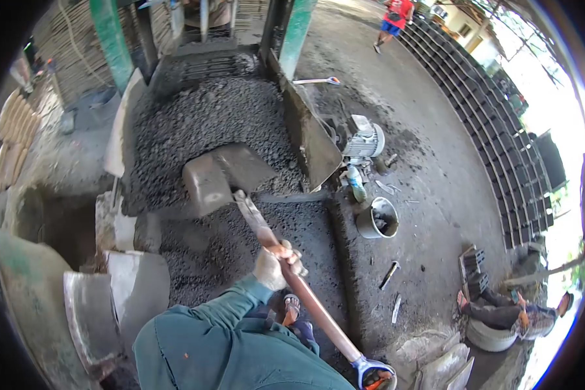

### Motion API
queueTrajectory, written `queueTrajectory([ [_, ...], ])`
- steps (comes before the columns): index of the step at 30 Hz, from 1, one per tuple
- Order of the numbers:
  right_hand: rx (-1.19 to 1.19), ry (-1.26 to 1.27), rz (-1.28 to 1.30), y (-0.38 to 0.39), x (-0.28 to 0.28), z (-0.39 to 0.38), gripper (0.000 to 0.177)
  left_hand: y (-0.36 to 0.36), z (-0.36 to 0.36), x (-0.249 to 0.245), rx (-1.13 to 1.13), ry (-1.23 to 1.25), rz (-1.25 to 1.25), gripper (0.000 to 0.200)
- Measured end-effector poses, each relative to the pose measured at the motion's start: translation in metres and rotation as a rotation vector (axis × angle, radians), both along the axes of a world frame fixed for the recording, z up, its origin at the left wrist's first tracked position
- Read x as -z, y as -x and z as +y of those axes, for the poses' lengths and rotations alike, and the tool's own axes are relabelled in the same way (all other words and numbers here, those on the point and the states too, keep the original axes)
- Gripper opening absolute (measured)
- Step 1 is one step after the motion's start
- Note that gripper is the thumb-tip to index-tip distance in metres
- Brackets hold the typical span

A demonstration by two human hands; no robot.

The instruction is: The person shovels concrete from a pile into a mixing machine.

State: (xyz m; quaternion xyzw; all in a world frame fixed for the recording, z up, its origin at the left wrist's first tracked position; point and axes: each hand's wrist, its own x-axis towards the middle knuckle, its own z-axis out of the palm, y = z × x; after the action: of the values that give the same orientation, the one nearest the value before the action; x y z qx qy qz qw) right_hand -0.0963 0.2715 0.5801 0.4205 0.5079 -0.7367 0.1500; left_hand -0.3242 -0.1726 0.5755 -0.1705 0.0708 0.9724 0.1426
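A shovel (312, 304) slants across the view, its metal blade (208, 185) over the near part of a heap of dark, lumpy material (208, 114). My left hand (276, 263), in a pale glove with bare-looking fingertips, is wrapped round the middle of the shaft. At the bottom right my right hand (385, 379) is closed on the blue and white end handle (365, 365); part of it is cut off by the dark border. The heap lies between metal side plates (308, 133). My sandalled foot (292, 309) shows below the shaft.
A motor (364, 140), bottle (355, 182), bucket (377, 218) and hammer (389, 275) are on the right. Another shovel (318, 81) lies beyond. Dark stacked blocks (474, 110) line the far right. One person (396, 16) walks; another (510, 315) sits on a tyre (491, 335). A pit (68, 227) is left.
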Motion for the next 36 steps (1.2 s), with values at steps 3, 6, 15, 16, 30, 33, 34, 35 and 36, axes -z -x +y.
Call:
queueTrajectory([
  [3,-0.016,0.065,0.042,-0.003,-0.013,-0.047,0.020,0.030,-0.044,0.009,0.001,0.096,0.000,0.009],
  [6,-0.050,0.183,0.135,0.002,-0.017,-0.079,0.020,0.059,-0.084,0.024,-0.009,0.122,0.127,0.010],
  [15,-0.075,0.498,0.371,0.094,-0.066,-0.234,0.025,0.175,-0.204,-0.008,-0.309,0.624,-0.012,0.023],
  [16,-0.164,0.298,0.416,0.100,-0.074,-0.242,0.029,0.182,-0.209,-0.011,-0.336,0.716,-0.047,0.026],
  [30,0.060,-0.016,0.244,-0.061,0.090,0.070,0.010,-0.028,0.077,-0.021,-0.014,0.400,0.053,0.016],
  [33,0.297,0.083,0.145,-0.133,0.153,0.139,0.014,-0.075,0.137,0.004,0.033,0.385,0.016,0.016],
  [34,0.176,0.044,0.117,-0.157,0.133,0.150,0.036,-0.088,0.155,0.021,0.050,0.347,0.039,0.015],
  [35,0.204,-0.008,0.121,-0.171,0.119,0.149,0.033,-0.104,0.172,0.023,0.056,0.363,-0.025,0.015],
  [36,0.232,-0.062,0.124,-0.182,0.096,0.142,0.030,-0.119,0.187,0.023,0.060,0.377,-0.090,0.015],
])
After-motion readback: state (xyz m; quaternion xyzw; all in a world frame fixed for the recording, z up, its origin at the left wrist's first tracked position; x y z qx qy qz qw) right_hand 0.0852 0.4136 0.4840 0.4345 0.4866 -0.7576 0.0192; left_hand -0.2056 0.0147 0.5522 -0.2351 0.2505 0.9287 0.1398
